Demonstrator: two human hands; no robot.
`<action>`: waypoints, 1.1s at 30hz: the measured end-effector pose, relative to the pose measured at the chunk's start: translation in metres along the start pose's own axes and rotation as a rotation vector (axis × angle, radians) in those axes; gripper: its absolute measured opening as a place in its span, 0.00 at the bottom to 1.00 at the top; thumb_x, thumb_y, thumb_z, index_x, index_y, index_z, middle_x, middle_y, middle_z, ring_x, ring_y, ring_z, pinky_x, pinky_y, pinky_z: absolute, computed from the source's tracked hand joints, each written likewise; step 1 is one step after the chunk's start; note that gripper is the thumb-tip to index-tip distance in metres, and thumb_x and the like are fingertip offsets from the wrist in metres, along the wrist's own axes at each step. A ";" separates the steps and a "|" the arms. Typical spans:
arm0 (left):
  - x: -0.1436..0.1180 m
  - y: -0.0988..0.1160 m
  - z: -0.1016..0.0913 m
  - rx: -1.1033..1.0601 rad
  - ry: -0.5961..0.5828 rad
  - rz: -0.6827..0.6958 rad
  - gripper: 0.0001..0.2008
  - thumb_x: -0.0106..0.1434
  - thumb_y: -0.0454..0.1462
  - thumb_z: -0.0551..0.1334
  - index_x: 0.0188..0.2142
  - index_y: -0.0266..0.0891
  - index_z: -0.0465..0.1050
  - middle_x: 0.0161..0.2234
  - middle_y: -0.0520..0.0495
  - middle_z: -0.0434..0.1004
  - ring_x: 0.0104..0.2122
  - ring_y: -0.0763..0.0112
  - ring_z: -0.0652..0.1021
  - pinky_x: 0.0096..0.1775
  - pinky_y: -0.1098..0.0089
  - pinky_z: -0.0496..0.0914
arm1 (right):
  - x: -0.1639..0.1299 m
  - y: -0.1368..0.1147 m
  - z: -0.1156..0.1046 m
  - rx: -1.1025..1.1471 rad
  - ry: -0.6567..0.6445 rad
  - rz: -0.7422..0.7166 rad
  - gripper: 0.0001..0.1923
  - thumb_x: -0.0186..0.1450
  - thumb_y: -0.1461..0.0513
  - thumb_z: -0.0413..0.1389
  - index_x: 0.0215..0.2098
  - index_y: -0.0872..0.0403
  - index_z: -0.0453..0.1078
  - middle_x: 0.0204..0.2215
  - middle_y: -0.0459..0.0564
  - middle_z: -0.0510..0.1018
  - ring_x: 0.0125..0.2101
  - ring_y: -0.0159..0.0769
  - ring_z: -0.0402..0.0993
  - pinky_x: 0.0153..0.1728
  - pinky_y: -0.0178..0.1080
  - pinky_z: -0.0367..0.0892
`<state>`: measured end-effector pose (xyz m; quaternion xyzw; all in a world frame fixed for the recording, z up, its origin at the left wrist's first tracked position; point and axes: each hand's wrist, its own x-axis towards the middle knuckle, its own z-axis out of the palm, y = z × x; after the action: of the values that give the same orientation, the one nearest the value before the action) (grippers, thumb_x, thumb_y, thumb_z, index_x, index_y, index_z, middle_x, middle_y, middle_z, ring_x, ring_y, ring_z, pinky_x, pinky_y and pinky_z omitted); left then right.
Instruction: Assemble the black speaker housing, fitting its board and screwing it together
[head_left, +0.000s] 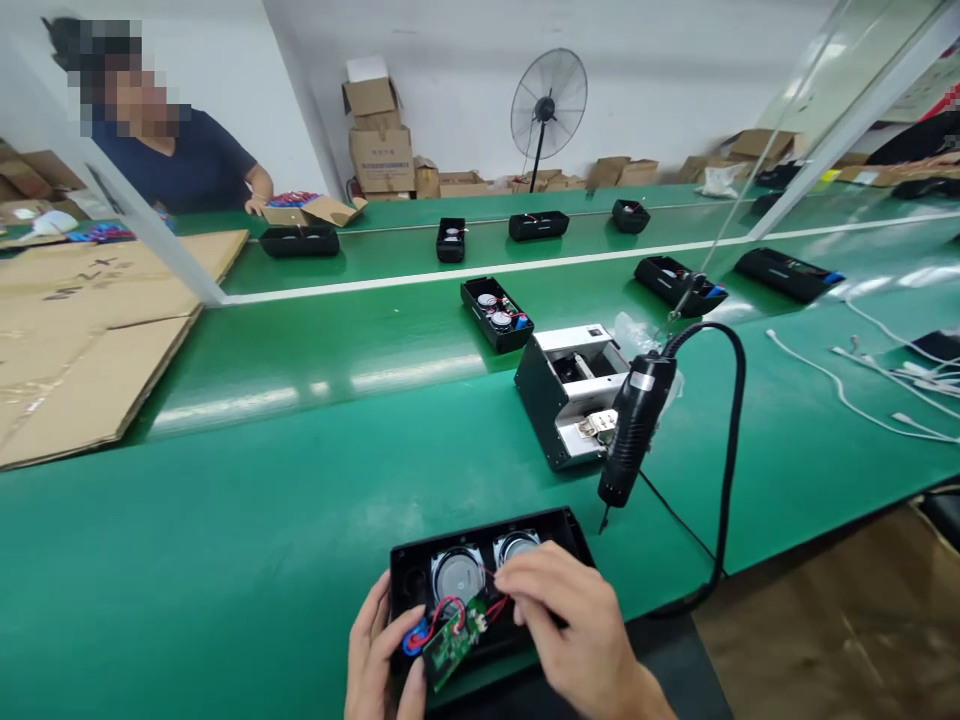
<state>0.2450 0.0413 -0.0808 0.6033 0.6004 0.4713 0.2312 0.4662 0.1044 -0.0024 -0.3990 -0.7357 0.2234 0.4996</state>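
Note:
A black speaker housing (pixel 581 545) lies at the bench's near edge, its inner side up, with two round speaker drivers (pixel 459 577) in it. My left hand (pixel 379 650) is closed at its left end, thumb and finger on a green circuit board (pixel 448 650) that tilts over the housing. Beside those fingertips is a blue cylindrical part (pixel 415 637) with red wires. My right hand (pixel 574 620) pinches a thin red wire (pixel 491 573) above the drivers, near the board's white connector (pixel 478 622). Its fingertips partly cover the wire and the right driver.
A black electric screwdriver (pixel 637 430) hangs to the right, bit down, with a looped cable. Behind it stands a tape-dispenser-like machine (pixel 559 400). Another open housing (pixel 496 315) and several more sit on the green conveyor. Flat cardboard (pixel 90 340) lies left; a co-worker (pixel 187 160) sits beyond.

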 end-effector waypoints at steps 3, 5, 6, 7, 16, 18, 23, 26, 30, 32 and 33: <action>0.011 0.011 -0.002 0.009 -0.015 0.011 0.13 0.74 0.39 0.56 0.52 0.49 0.77 0.70 0.44 0.62 0.68 0.52 0.69 0.67 0.50 0.69 | -0.002 0.000 -0.013 0.016 -0.044 -0.002 0.11 0.67 0.72 0.59 0.43 0.51 0.75 0.34 0.45 0.85 0.31 0.32 0.80 0.39 0.39 0.75; 0.021 0.018 -0.005 0.043 -0.036 0.055 0.11 0.74 0.38 0.57 0.50 0.49 0.77 0.71 0.45 0.60 0.69 0.52 0.67 0.68 0.47 0.67 | -0.002 -0.004 -0.012 -0.002 -0.101 -0.053 0.10 0.68 0.69 0.62 0.46 0.51 0.73 0.37 0.46 0.85 0.35 0.35 0.82 0.44 0.42 0.76; 0.027 0.021 -0.006 0.060 -0.058 0.090 0.11 0.74 0.37 0.57 0.49 0.50 0.76 0.71 0.46 0.60 0.70 0.52 0.66 0.68 0.46 0.66 | -0.002 -0.006 -0.009 -0.032 -0.136 -0.072 0.10 0.68 0.66 0.62 0.48 0.51 0.73 0.40 0.49 0.85 0.39 0.38 0.83 0.46 0.44 0.76; 0.032 0.023 -0.007 0.070 -0.084 0.132 0.10 0.73 0.36 0.57 0.48 0.49 0.76 0.71 0.46 0.62 0.70 0.51 0.65 0.68 0.44 0.66 | -0.002 -0.008 -0.005 -0.075 -0.176 -0.079 0.12 0.68 0.64 0.62 0.50 0.52 0.73 0.44 0.51 0.85 0.44 0.42 0.83 0.48 0.46 0.76; 0.044 0.021 -0.015 0.035 -0.203 0.161 0.11 0.73 0.37 0.59 0.52 0.49 0.75 0.65 0.41 0.71 0.71 0.45 0.65 0.64 0.38 0.70 | -0.003 0.001 0.006 0.016 -0.077 -0.007 0.09 0.71 0.71 0.57 0.45 0.52 0.73 0.36 0.47 0.85 0.34 0.35 0.81 0.42 0.42 0.75; 0.044 0.020 -0.019 0.044 -0.192 0.164 0.16 0.72 0.40 0.61 0.59 0.49 0.70 0.67 0.39 0.68 0.71 0.45 0.64 0.65 0.35 0.66 | -0.002 0.003 -0.004 0.075 -0.017 0.052 0.11 0.71 0.71 0.59 0.46 0.51 0.75 0.38 0.47 0.85 0.38 0.35 0.80 0.44 0.40 0.75; 0.050 0.019 -0.025 0.182 -0.244 0.471 0.25 0.68 0.38 0.68 0.62 0.48 0.66 0.73 0.36 0.56 0.73 0.41 0.59 0.69 0.30 0.56 | 0.004 -0.005 -0.021 -0.108 -0.286 -0.128 0.13 0.73 0.72 0.52 0.52 0.56 0.74 0.39 0.50 0.83 0.37 0.35 0.77 0.39 0.41 0.71; 0.057 0.024 -0.025 0.339 -0.312 0.541 0.18 0.68 0.36 0.67 0.56 0.46 0.70 0.74 0.36 0.53 0.74 0.38 0.54 0.68 0.25 0.51 | 0.004 -0.011 -0.018 -0.329 -0.492 -0.214 0.15 0.74 0.72 0.46 0.47 0.58 0.74 0.36 0.50 0.81 0.32 0.37 0.74 0.34 0.44 0.66; 0.067 0.028 -0.023 0.454 -0.354 0.685 0.18 0.66 0.32 0.68 0.55 0.41 0.70 0.73 0.29 0.50 0.75 0.38 0.51 0.68 0.26 0.52 | 0.006 -0.010 -0.011 -0.492 -0.572 -0.200 0.13 0.70 0.73 0.49 0.42 0.55 0.74 0.34 0.47 0.80 0.31 0.38 0.71 0.35 0.45 0.64; 0.070 0.026 -0.020 0.489 -0.411 0.710 0.18 0.64 0.33 0.69 0.52 0.40 0.71 0.72 0.28 0.53 0.75 0.38 0.48 0.67 0.24 0.52 | 0.008 -0.009 -0.011 -0.503 -0.627 -0.183 0.13 0.65 0.74 0.53 0.40 0.54 0.74 0.33 0.46 0.80 0.31 0.38 0.71 0.38 0.44 0.65; 0.071 0.025 -0.019 0.503 -0.439 0.702 0.17 0.63 0.34 0.69 0.51 0.41 0.71 0.71 0.29 0.56 0.75 0.37 0.47 0.66 0.23 0.52 | 0.010 -0.008 -0.011 -0.492 -0.655 -0.174 0.13 0.63 0.74 0.54 0.40 0.54 0.74 0.32 0.46 0.79 0.31 0.38 0.71 0.39 0.44 0.65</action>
<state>0.2299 0.0984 -0.0310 0.8918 0.3930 0.2226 0.0265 0.4713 0.1065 0.0135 -0.3508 -0.9181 0.1129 0.1461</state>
